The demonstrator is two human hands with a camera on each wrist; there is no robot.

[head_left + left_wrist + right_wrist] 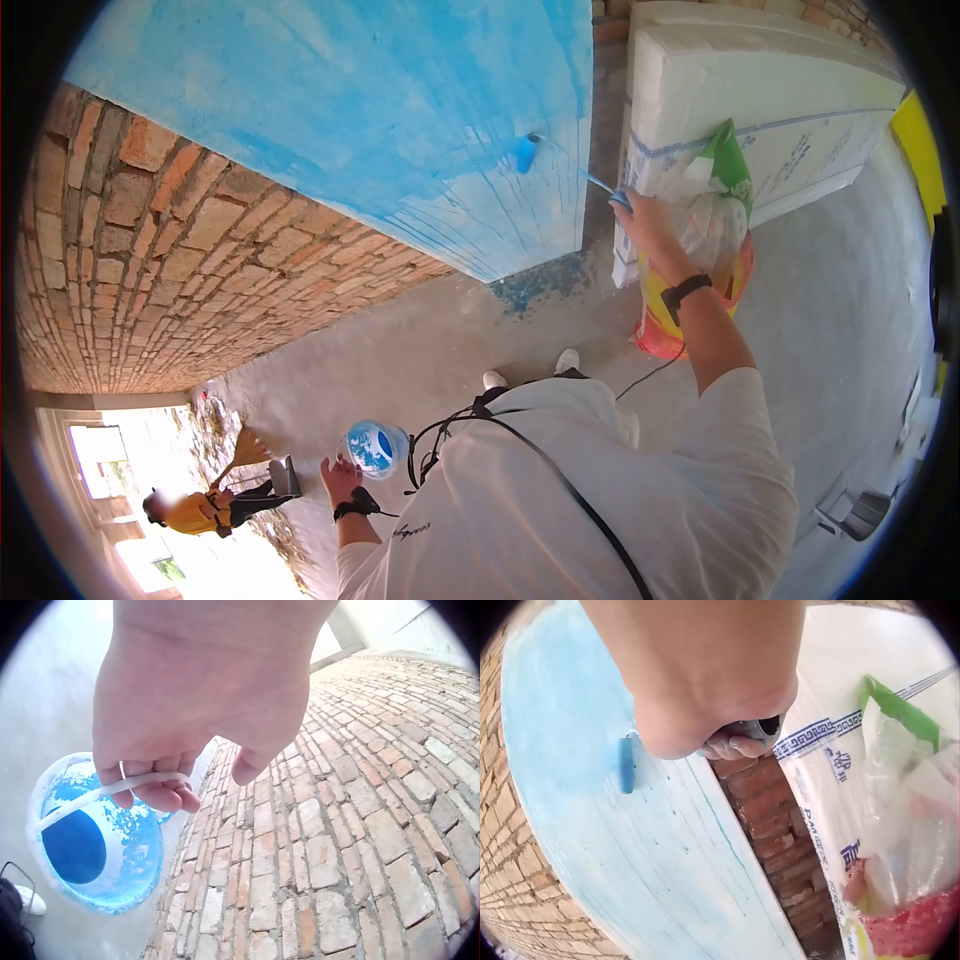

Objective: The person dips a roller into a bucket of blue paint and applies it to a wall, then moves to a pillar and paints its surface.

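My right hand [650,228] grips the handle of a paint roller [527,153]. Its blue sleeve overlaps the painted surface [390,90], a light blue panel with dark drips running down it. In the right wrist view the curled fingers wrap the grey handle end [750,730], and the roller sleeve [625,766] shows to the left. Low at my side, the left hand [341,480] carries a clear bucket [396,440] by its white handle [97,794], which lies across the curled fingers. Blue paint [75,847] pools at the bottom, and splashes coat the bucket's inside wall.
Brick wall [180,220] surrounds the panel's lower left. White wrapped boards [780,100] lean to the right, with a red and yellow bag [660,325] before them. Blue spatter [540,287] marks the floor. Another person [195,512] stands at the lower left near a broom [245,450].
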